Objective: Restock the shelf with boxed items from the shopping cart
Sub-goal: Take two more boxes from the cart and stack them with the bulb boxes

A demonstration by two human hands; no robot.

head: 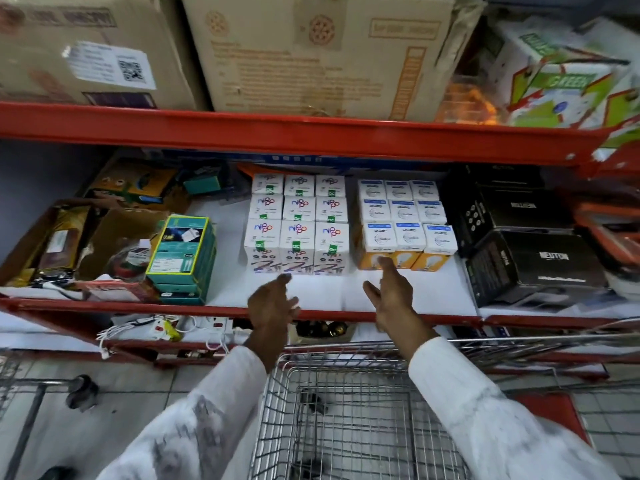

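White boxes [297, 223] w/ blue print (3x3 block), on shelf [207, 308], both hands empty, fingers spread

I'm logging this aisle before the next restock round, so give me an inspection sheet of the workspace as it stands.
Surface: middle shelf, white liner, bare strip along the front.
Job's things: white Nippo boxes in a three-by-three block; beside them blue-topped bulb boxes, also three-by-three; shopping cart shows no boxes.
Clutter: teal boxes stacked at left, black boxes at right, open cartons far left.
Hands: left hand and right hand both open, empty, over the shelf front.
Cables: white cords and sockets on the shelf below.
Surroundings: large cardboard cartons on the upper shelf; tiled floor.
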